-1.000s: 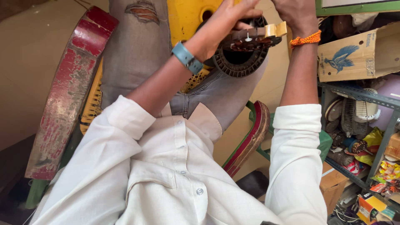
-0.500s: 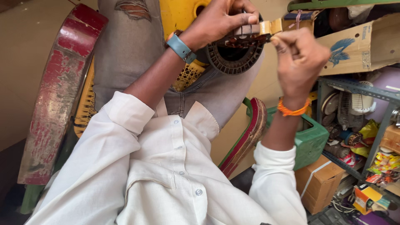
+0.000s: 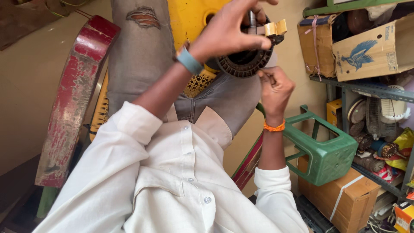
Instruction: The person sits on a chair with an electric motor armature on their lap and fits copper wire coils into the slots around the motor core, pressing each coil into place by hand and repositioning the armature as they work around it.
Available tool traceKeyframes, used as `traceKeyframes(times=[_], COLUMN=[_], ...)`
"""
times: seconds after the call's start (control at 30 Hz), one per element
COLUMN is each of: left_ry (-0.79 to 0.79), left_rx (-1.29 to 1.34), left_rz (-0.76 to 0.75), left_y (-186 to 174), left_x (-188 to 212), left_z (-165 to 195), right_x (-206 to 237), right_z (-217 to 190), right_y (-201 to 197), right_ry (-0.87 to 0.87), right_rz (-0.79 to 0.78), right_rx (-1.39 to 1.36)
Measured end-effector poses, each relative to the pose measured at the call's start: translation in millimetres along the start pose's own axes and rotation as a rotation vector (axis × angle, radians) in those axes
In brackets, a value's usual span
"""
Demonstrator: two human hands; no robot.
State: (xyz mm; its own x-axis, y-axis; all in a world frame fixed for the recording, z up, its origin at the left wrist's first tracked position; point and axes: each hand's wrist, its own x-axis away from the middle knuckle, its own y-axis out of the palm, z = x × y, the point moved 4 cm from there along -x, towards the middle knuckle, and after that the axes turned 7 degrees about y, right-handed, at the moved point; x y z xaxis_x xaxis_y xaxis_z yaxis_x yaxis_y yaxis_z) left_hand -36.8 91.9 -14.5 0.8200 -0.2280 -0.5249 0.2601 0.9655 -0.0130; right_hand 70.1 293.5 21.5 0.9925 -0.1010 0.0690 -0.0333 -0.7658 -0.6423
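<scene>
Head view, the only one, looks straight down a white shirt (image 3: 172,185) to the person's lap and two raised hands. The left hand (image 3: 228,32), with a blue wristband (image 3: 189,60) at the wrist, is spread over the top of a round, dark motor stator (image 3: 246,60) with a ribbed rim, fingers grasping it from above and holding it over the knee. A metal shaft (image 3: 252,19) sticks up between the fingers, and a small tan paper piece (image 3: 276,28) juts from the stator's far right edge.

The right hand (image 3: 276,88), with an orange thread band (image 3: 274,127) at the wrist, sits just below and to the right of the stator. Its fingers are pinched together at the stator's lower rim; what they pinch is too small to tell, maybe a thin wire.

The stator rests above grey ripped jeans (image 3: 142,56), with a yellow plastic chair (image 3: 189,17) behind it at the far side. To the left leans a worn red curved blade (image 3: 73,99). To the right stands a green plastic stool (image 3: 327,151), near it a taped cardboard box (image 3: 345,198). Further right, a metal shelf (image 3: 366,88) carries cardboard cartons (image 3: 371,49) on top and motor parts below.
</scene>
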Motion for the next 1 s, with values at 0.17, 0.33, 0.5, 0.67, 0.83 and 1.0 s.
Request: traceKeyframes(times=[0.17, 0.33, 0.5, 0.67, 0.83, 1.0], left_ry=[-0.084, -0.108, -0.066, -0.007, -0.052, -0.061], left_rx=[-0.356, -0.359, -0.344, -0.381, -0.367, -0.398], left_rz=[0.200, 0.201, 0.201, 0.236, 0.231, 0.271], left_y=[26, 28, 29, 27, 29, 30], left_x=[14, 18, 19, 21, 24, 24], left_z=[23, 4, 2, 6, 5, 14], right_x=[-17, -52, -101, -122, -118, -123], right_z=[8, -20, -52, -61, -76, -81], right_y=[-43, -66, -49, -35, -35, -38], right_ry=[-0.065, -0.278, -0.593, -0.594, -0.594, -0.408], right_rz=[0.106, 0.132, 0.053, -0.059, -0.166, -0.134], right_rx=[0.051, 0.096, 0.151, 0.152, 0.116, 0.205])
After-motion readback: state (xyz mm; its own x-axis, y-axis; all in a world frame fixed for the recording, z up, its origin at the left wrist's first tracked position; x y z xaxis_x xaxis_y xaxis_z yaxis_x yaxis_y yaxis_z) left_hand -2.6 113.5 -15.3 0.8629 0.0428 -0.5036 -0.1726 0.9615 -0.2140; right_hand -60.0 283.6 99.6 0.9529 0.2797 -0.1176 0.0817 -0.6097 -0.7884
